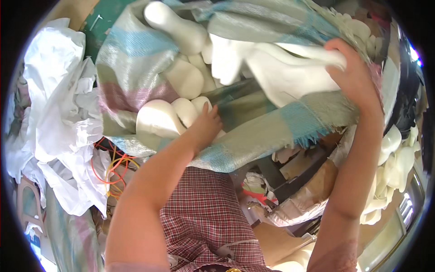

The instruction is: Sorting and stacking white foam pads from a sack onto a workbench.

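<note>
In the upper right, my right hand (351, 75) is closed round the ends of several white foam insoles (294, 77), blurred by motion. They lie over the mouth of a woven plastic sack (272, 129) with grey, blue and pinkish bands. Inside the sack's near left side, my left hand (206, 127) is curled over another bunch of white insoles (158, 119), its thumb side partly hidden. More loose insoles (183, 77) rest deeper in the sack, and one long insole (174, 25) slants across its far left edge.
White crumpled plastic sheeting (59, 113) hangs at the left, above tangled orange and yellow cords (115, 167). More pale insoles (392, 167) are heaped at the right. Below the sack, a brown wrapped bundle (312, 195) lies beside a checked cloth (204, 208) over my lap.
</note>
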`<state>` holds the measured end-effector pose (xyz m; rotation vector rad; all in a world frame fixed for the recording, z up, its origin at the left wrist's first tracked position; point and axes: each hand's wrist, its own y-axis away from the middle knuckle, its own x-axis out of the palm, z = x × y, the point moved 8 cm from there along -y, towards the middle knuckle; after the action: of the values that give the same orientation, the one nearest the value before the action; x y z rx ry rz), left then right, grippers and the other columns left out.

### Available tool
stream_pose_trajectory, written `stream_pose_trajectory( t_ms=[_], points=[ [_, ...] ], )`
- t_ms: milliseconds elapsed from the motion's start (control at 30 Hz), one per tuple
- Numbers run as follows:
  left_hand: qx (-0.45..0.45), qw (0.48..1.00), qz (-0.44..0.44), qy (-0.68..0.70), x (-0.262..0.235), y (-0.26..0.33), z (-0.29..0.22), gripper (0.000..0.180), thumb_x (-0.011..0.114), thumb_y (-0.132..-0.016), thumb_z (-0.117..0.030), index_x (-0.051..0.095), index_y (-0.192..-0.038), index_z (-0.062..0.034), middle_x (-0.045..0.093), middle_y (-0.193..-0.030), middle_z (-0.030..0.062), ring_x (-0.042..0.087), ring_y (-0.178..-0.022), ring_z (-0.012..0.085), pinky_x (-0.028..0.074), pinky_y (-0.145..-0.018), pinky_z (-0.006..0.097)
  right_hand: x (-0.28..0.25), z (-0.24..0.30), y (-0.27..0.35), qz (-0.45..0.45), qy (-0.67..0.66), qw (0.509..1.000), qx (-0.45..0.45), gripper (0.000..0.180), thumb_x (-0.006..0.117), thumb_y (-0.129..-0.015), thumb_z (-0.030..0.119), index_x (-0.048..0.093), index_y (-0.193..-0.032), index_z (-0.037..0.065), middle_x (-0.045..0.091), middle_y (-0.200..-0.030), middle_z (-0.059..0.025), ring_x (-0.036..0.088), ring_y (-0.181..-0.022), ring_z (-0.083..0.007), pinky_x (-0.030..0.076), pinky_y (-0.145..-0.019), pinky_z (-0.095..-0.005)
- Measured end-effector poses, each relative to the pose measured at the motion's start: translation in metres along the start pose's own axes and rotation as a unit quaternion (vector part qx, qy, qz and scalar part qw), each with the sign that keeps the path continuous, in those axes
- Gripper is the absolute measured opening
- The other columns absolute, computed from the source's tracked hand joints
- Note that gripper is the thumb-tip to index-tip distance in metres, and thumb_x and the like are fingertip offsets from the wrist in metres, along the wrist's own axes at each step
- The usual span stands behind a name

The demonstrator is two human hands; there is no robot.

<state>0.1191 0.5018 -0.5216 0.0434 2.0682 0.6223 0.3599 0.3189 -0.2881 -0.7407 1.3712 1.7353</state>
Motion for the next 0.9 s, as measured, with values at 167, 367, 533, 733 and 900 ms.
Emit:
stream_pose_trajectory(
  t_ms=[167,367,533,733,900],
  points=[
    [-0.074,0.969,-0.161,0.175,-0.111,0.087,0.052,0.027,0.057,-0.076,-0.010,0.057,-0.103,-0.0074,0.054,-0.119,0.0069,0.037,-0.128,0.0294,0.023,-0.106,0.058,-0.012,-0.011,0.046,-0.037,-0.010,0.995,0.092,0.046,0.057,-0.073,-0.006,0.051,-0.115,0.012,0.053,-0.120,-0.0092,0.053,-0.109,-0.0277,0.041,-0.094,-0.0307],
    [-0.100,0.935,-0.227,0.255,-0.219,0.195,0.054,0.041,0.059,-0.065,-0.005,0.058,-0.106,-0.0058,0.054,-0.118,0.0120,0.044,-0.121,0.0331,0.026,-0.103,0.053,-0.002,0.086,0.059,-0.026,-0.080,0.994,-0.070,0.046,0.057,-0.062,-0.012,0.052,-0.105,0.003,0.053,-0.111,-0.0122,0.051,-0.110,-0.0264,0.038,-0.096,-0.0312],
    [-0.113,0.886,-0.235,0.383,-0.203,0.201,0.036,0.048,0.059,-0.061,-0.001,0.060,-0.108,-0.0027,0.025,-0.142,0.0229,0.023,-0.132,0.0433,0.023,-0.106,0.054,0.062,0.200,0.046,0.117,0.037,0.934,-0.335,0.033,0.063,-0.060,-0.002,0.054,-0.091,0.004,0.054,-0.095,-0.0088,0.051,-0.096,-0.0287,0.047,-0.082,-0.0375],
    [-0.106,0.864,-0.237,0.432,-0.155,0.174,0.028,0.045,0.063,-0.062,-0.008,0.063,-0.107,-0.0055,0.017,-0.146,0.0253,0.012,-0.136,0.0469,0.016,-0.110,0.054,0.126,0.202,0.038,0.138,-0.124,0.937,-0.294,0.038,0.067,-0.060,-0.002,0.057,-0.096,0.006,0.056,-0.104,-0.0092,0.054,-0.100,-0.0285,0.047,-0.085,-0.0353],
    [-0.125,0.845,-0.255,0.454,-0.113,0.168,0.024,0.047,0.070,-0.057,-0.017,0.065,-0.103,-0.0060,0.026,-0.141,0.0247,0.017,-0.135,0.0428,0.017,-0.110,0.052,0.176,0.203,0.064,0.192,-0.145,0.926,-0.291,0.040,0.070,-0.061,0.002,0.056,-0.098,0.009,0.053,-0.110,-0.0082,0.050,-0.106,-0.0292,0.045,-0.090,-0.0371]
  ],
)
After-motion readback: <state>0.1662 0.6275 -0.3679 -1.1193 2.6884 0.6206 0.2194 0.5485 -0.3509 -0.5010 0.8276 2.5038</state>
